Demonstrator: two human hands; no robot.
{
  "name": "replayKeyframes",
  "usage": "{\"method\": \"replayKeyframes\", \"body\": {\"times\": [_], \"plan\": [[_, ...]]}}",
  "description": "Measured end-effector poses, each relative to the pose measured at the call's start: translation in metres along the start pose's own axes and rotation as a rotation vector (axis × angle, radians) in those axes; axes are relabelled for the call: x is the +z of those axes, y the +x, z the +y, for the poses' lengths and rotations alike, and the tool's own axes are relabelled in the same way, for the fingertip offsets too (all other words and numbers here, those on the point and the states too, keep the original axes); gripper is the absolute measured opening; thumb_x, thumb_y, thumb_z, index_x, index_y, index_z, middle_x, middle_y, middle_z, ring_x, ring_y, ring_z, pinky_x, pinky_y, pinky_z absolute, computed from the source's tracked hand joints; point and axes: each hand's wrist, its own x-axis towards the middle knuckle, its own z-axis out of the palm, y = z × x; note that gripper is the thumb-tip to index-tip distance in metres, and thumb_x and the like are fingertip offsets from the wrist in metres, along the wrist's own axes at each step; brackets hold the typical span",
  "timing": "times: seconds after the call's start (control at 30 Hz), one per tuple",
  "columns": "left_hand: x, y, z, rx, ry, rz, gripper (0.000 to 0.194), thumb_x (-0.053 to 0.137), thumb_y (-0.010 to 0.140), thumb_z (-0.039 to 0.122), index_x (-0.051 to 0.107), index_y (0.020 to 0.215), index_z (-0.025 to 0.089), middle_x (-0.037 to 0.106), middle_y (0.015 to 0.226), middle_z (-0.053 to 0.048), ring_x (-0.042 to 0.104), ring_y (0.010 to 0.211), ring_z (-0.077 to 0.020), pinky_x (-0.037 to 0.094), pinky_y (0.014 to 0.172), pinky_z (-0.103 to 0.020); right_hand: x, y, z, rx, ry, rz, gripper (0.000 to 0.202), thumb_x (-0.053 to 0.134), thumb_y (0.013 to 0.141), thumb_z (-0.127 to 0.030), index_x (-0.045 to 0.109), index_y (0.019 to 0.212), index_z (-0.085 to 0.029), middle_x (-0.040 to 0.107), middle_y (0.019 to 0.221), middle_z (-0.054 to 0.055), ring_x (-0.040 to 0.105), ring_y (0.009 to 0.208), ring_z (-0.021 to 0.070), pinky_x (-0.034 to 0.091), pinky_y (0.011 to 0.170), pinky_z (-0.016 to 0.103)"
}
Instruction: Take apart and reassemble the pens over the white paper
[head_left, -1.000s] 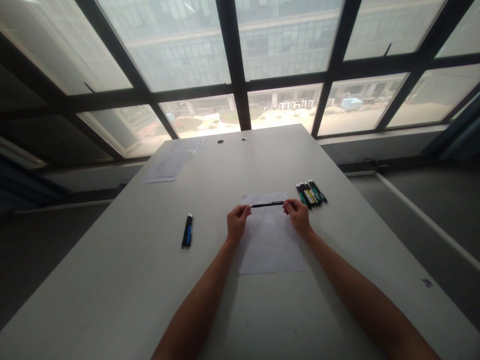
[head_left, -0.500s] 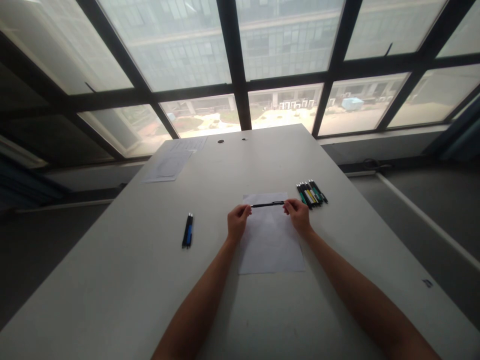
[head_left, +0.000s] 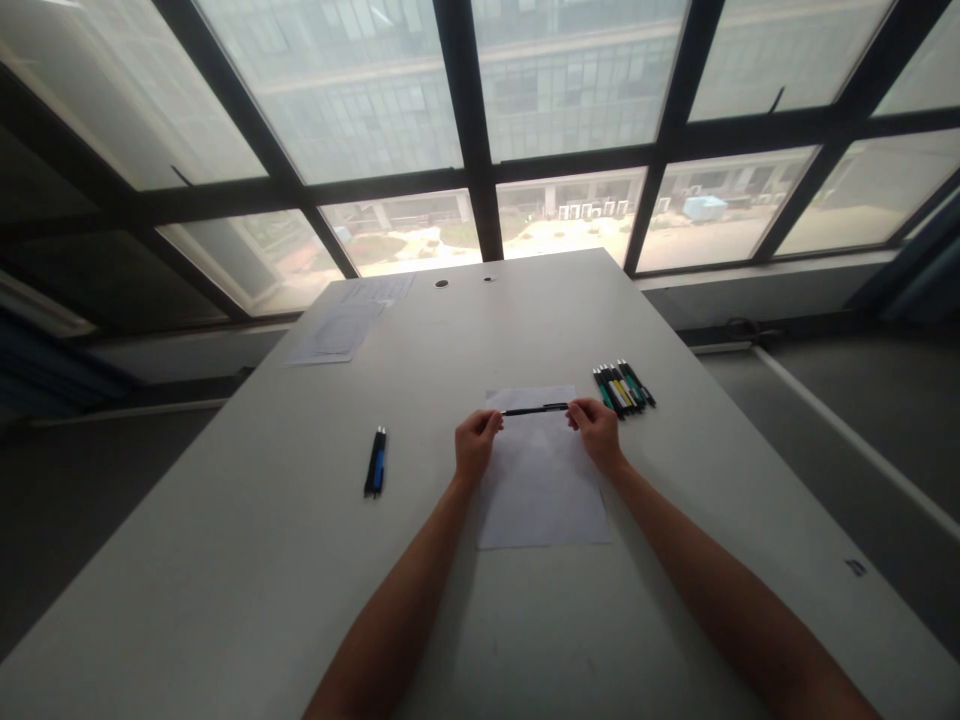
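A black pen [head_left: 534, 409] is stretched level between my two hands, over the upper part of a white paper sheet [head_left: 544, 490]. My left hand [head_left: 476, 443] pinches the pen's left end, and my right hand [head_left: 595, 430] pinches its right end, where the clip is. Just beyond my right hand lies a row of several pens [head_left: 624, 388], black with green, white and yellow parts. Off to the left of my left hand, black pens [head_left: 376, 462], one with a blue part, lie side by side.
The white table [head_left: 262, 540] reaches to the windows. Printed papers [head_left: 337, 333] lie at its far left, and two round holes are near the far edge. A small dark mark [head_left: 855, 567] shows at the right edge.
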Motion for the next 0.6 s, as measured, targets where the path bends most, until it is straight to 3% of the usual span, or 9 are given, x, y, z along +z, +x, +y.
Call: {"method": "replayKeyframes", "body": {"times": [0.6], "plan": [[0.0004, 0.0005, -0.0013, -0.002, 0.015, -0.002, 0.031, 0.067, 0.083, 0.045, 0.071, 0.077, 0.015, 0.069, 0.069, -0.004, 0.063, 0.066, -0.0154, 0.050, 0.065, -0.026, 0.0000, 0.0001, 0.0029, -0.017, -0.015, 0.002, 0.032, 0.066, 0.084, -0.049, 0.068, 0.081, -0.017, 0.064, 0.065, 0.002, 0.055, 0.054, 0.0132, 0.045, 0.053, 0.026]]}}
